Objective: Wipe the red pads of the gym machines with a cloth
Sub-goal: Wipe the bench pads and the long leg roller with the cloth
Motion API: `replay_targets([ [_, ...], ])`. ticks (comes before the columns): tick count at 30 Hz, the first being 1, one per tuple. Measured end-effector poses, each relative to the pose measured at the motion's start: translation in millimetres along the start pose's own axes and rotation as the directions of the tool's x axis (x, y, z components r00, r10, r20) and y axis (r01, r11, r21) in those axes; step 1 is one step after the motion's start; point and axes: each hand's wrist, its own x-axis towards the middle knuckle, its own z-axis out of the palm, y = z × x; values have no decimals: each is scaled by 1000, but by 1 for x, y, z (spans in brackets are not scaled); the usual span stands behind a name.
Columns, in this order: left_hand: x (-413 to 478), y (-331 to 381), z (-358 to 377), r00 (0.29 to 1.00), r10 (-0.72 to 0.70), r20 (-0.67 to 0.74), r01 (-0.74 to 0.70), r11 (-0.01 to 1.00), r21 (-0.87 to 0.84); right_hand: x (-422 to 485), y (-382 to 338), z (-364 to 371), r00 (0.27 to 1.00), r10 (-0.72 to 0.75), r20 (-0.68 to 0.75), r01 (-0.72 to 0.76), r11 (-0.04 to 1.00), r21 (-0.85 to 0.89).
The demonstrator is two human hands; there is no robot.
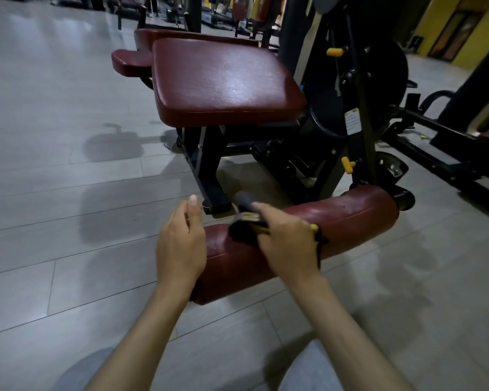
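- Cloth point(243, 231), dark with a yellowish edge and smeared by motion blur, lies bunched on top of the roller pad point(336, 221), just below the centre of the view.
- Right grip point(287, 244) is clenched round the cloth from the 5 o'clock side, knuckles up, pressing it onto the upper face of the roller pad.
- A dark strap with a small yellow piece hangs from under that grip at its 3 o'clock side, down over the front of the roller.
- The roller pad is a long red cylinder, slanting from 7 o'clock up toward 2 o'clock.
- Left grip point(181, 244) is released: fingers loosely curled, thumb pointing up, nothing in it. It sits at the roller's 7 o'clock end; whether it touches the pad cannot be told.
- A broad, flat red seat pad point(223, 80) sits at 12 o'clock, well apart from the roller, its surface shiny.
- A small red pad point(127, 62) juts out at the seat pad's 10 o'clock corner.
- The black frame point(359, 94) rises at 2 o'clock, with two yellow knobs point(335, 51) and a white label point(353, 121).
- Grey tiled floor point(54, 136) fills the 9 o'clock side.
- Grey-clad knees point(316, 371) show at 6 o'clock.
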Motion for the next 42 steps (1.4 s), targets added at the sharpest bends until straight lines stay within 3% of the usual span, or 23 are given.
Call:
replay_targets([
  [3,-2,2,1,999,40,1,-40,996,74,-4,8,5,986,-165,4,165,986,37],
  [6,-6,1,0,994,113,-13,-109,983,150,3,54,-10,999,-25,-39,26,999,20],
  [12,-3,-3,-1,995,93,-20,-87,977,194,32,145,-48,992,128,-16,-129,980,-152],
  [14,-5,-4,0,995,93,-31,-86,978,188,40,180,-67,972,224,-65,-233,936,-264],
  [17,-7,0,2,995,86,-53,-76,981,177,36,183,-70,944,281,-176,-319,914,-252],
  [19,-8,2,2,995,94,-42,-83,975,204,28,156,-51,948,259,-185,-292,940,-179],
  [23,-8,4,2,994,105,-12,-100,970,219,9,123,-28,983,91,-161,-101,994,-52],
  [27,-8,3,1,997,80,2,-78,968,237,21,174,-46,995,-19,-94,3,986,-168],
  [31,-6,4,0,998,63,-4,-60,967,248,49,223,-71,959,166,-230,-229,931,-283],
  [34,-6,4,2,998,55,-19,-49,971,235,56,222,-74,851,403,-336,-480,857,-188],
  [36,-6,4,3,999,46,-22,-38,965,258,50,197,-63,888,366,-280,-426,883,-196],
  [39,-6,5,2,999,31,-25,-23,958,286,22,153,-37,980,130,-152,-156,973,-173],
  [42,-7,7,0,1000,24,-19,-17,955,296,11,157,-40,990,3,-141,-18,994,-111],
])
